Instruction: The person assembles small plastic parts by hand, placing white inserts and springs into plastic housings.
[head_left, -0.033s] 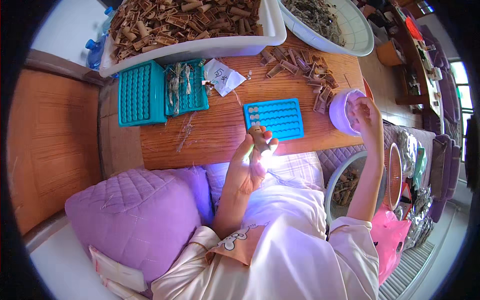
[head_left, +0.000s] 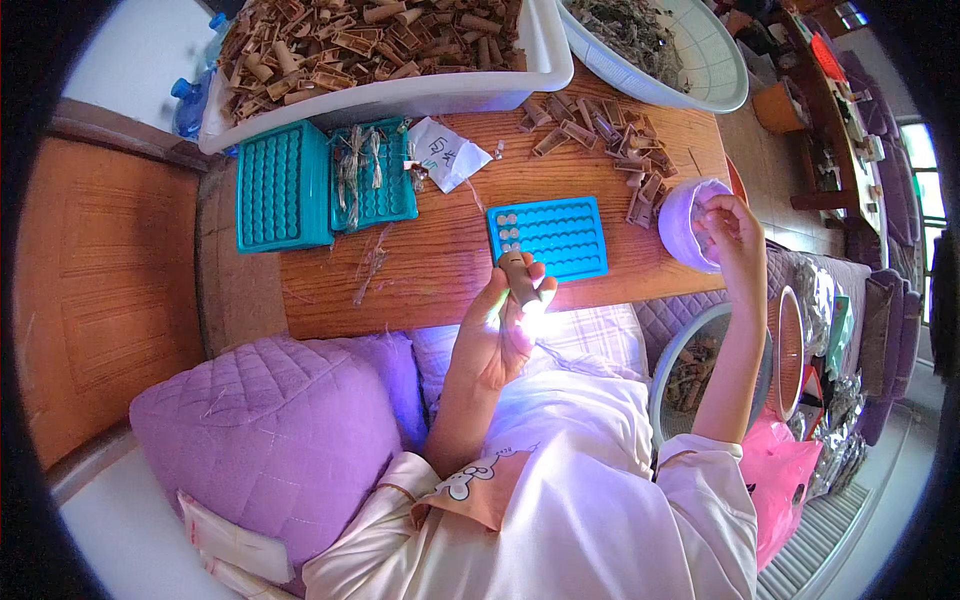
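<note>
Blue plastic makes up the ridged tray [head_left: 560, 240] that lies on the wooden table [head_left: 440, 275], with a few pale round pieces [head_left: 508, 219] sitting in its left end. Just on the near side of the tray, the left hand [head_left: 490, 345] holds a brown tube [head_left: 519, 282], fingers and thumb closed around it; the tube is tilted, its upper end overlapping the tray's near left corner from this view, and a bright white glow shows at its lower end. To the right of the tray, the right hand [head_left: 737, 235] reaches into a pale purple tub [head_left: 680, 238], its fingers bent and drawn close together; whether they grasp anything I cannot tell, since the tips are partly hidden. Beyond the tray and somewhat to its right, brown trough-shaped pieces [head_left: 577, 134] lie in a loose heap. Left of the tray are a crumpled white paper [head_left: 450, 158], a teal tray [head_left: 396, 200] with thin pale strands across it, and a teal stack [head_left: 283, 190] farther out. Beyond it and to the left stands a white bin [head_left: 400, 97] piled with more brown pieces.
</note>
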